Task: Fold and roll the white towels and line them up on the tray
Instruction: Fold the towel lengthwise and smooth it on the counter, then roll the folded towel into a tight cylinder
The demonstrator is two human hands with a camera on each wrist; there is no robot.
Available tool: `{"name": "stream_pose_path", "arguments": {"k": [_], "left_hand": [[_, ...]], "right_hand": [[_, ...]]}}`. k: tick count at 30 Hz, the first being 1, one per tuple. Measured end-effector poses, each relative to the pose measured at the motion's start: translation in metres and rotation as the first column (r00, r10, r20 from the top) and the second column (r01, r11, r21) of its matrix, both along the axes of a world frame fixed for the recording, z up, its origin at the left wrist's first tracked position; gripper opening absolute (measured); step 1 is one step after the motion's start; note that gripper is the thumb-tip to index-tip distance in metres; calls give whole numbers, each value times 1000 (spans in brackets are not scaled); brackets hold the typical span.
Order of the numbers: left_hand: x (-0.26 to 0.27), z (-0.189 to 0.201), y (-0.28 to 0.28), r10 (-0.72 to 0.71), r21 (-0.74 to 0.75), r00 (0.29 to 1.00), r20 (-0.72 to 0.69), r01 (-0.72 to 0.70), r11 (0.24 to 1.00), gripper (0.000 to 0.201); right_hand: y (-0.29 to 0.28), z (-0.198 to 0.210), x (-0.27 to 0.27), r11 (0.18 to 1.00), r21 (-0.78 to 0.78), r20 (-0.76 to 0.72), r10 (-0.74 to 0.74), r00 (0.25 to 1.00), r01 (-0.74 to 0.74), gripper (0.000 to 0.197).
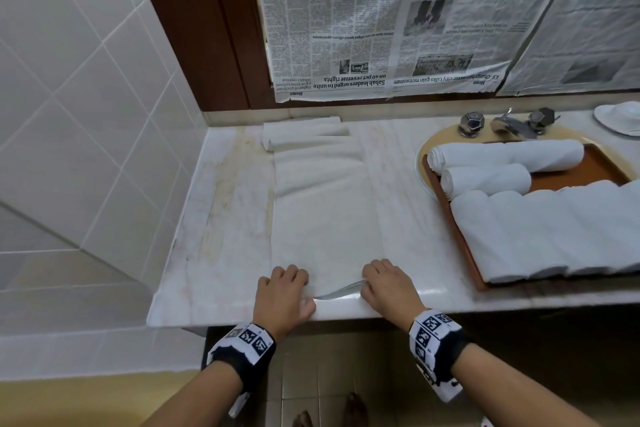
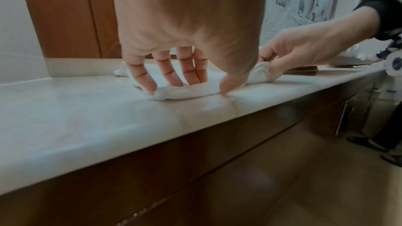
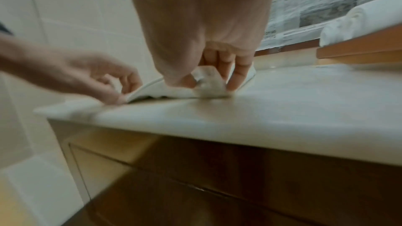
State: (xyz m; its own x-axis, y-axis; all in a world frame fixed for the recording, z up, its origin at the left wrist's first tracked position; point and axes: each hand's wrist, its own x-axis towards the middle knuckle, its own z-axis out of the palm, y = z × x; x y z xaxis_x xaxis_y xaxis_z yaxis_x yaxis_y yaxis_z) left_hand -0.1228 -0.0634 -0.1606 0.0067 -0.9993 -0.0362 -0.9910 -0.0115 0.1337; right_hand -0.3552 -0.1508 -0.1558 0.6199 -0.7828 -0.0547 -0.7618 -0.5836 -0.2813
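Observation:
A long white towel point(image 1: 322, 218), folded into a narrow strip, lies on the marble counter point(image 1: 221, 218) and runs from its front edge toward the back wall. My left hand point(image 1: 287, 291) grips the near left end, fingers point(image 2: 169, 76) on top and thumb at the front of a small turned-up roll point(image 2: 187, 93). My right hand point(image 1: 388, 288) pinches the near right corner point(image 3: 206, 82) between thumb and fingers. Between my hands the edge lifts slightly. A brown tray point(image 1: 464, 243) on the right holds several rolled white towels point(image 1: 554, 232).
The tray sits over the sink point(image 1: 424, 152), with a tap point(image 1: 505, 123) behind it and a white dish point(image 1: 620, 118) at the back right. More folded white cloth point(image 1: 304, 130) lies at the back of the counter. A tiled wall point(image 1: 86, 97) closes the left side. Newspaper point(image 1: 381, 17) covers the back wall.

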Motion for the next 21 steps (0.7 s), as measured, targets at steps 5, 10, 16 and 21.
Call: {"name": "stream_pose_path", "arguments": {"k": [5,10,16,21], "left_hand": [[-1,-6,18,3,-3,999,-41,-3,1000,21],[11,1,18,45,72,946,-321,-23,997,27],[19,-5,9,268,95,770,-579,-263,960,9],[13,-14,8,335,52,809,-482,-356,933,16]], "right_hand": [[5,8,-14,986,160,-3,-45,999,44,19],[-2,11,-23,913,394,131,-168,977,105,22],[3,-3,-32,949,302,236,-167,957,91,20],[11,-9,-35,997,67,102,38,994,-45,22]]}}
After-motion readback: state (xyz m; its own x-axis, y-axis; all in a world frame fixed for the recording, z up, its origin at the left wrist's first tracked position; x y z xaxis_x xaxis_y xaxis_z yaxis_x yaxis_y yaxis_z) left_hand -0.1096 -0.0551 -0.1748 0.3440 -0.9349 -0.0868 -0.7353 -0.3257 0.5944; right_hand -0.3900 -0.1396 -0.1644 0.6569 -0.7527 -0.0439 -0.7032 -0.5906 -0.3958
